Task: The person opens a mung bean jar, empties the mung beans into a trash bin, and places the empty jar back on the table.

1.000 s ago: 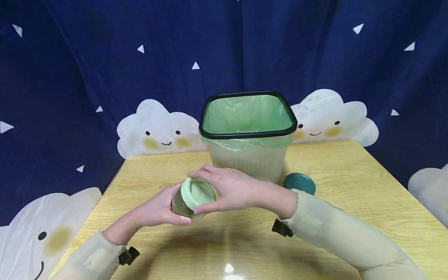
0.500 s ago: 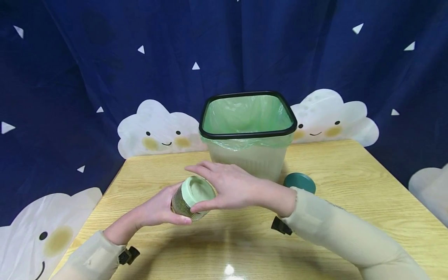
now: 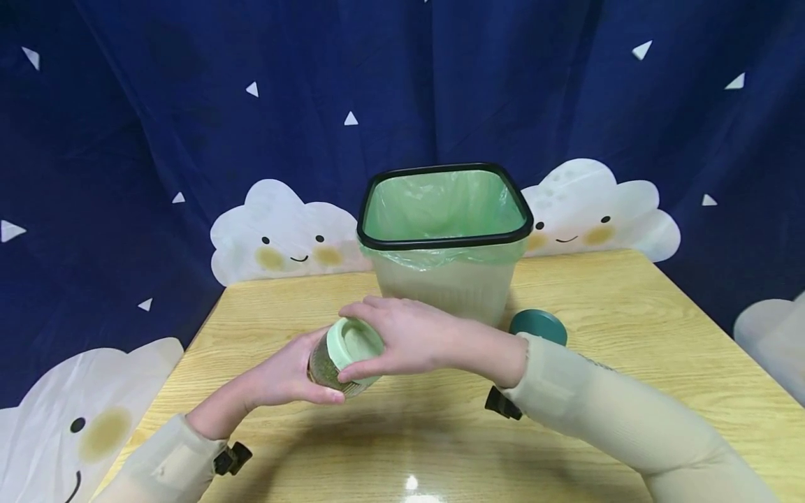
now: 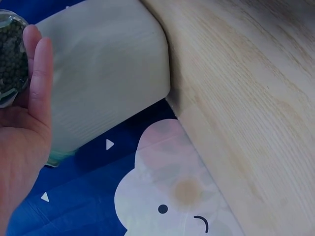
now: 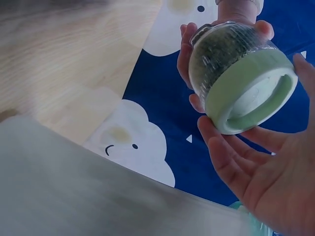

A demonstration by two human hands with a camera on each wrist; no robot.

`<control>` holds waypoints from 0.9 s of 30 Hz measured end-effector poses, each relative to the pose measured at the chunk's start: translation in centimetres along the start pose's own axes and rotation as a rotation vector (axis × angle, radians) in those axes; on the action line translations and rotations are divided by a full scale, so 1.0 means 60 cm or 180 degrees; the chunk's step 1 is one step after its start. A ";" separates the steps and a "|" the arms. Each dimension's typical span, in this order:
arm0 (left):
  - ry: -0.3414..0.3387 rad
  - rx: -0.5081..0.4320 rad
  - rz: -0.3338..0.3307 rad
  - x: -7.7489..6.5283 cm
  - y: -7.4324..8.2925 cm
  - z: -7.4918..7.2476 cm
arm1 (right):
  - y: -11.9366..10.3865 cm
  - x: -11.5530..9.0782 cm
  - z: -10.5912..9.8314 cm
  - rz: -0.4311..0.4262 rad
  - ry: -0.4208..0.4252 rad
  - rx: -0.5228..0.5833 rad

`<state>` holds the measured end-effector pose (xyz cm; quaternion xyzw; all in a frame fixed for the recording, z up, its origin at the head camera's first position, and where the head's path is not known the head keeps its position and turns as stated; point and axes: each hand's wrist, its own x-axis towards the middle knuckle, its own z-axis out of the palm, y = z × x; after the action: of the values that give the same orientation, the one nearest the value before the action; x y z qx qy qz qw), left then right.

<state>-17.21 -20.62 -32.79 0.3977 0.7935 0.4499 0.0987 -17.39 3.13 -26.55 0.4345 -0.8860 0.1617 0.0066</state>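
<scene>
A clear ribbed jar (image 3: 325, 370) filled with small round dark green grains, like mung beans, is held tilted above the table. My left hand (image 3: 283, 372) grips it round the side, thumb toward me. Its pale green lid (image 3: 361, 341), with a recessed top, faces up and to the right. Fingers and thumb of my right hand (image 3: 409, 339) span the lid from opposite edges. The right wrist view shows that hand's fingertips (image 5: 209, 129) against the lid's rim. In the left wrist view, part of the jar (image 4: 12, 56) shows at the edge, grains visible through its wall.
Behind the hands stands a whitish bin (image 3: 449, 286) with a black rim and a green liner bag. A dark teal round lid or dish (image 3: 539, 327) lies right of it, partly behind my right forearm. A blue cloud-print curtain (image 3: 302, 84) hangs behind the wooden table (image 3: 629, 314).
My right hand's fingers lifted slightly off the pale green lid, then came back onto its edge, with the wrist shifted a little left. The left hand and jar stay nearly still.
</scene>
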 end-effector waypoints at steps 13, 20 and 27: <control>0.0041 0.0007 -0.0042 -0.003 -0.006 0.000 | 0.017 -0.008 0.005 -0.0500 0.0076 0.0354; 0.0084 0.0073 -0.0060 -0.005 -0.007 -0.001 | 0.016 -0.010 0.005 -0.0529 0.0112 0.0223; 0.0060 0.0099 -0.0042 -0.003 -0.006 -0.001 | 0.007 -0.007 0.009 -0.0114 0.0084 -0.0057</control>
<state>-17.30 -20.92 -33.06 0.3896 0.8040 0.4405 0.0881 -17.36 3.52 -27.24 0.4480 -0.8794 0.1594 0.0250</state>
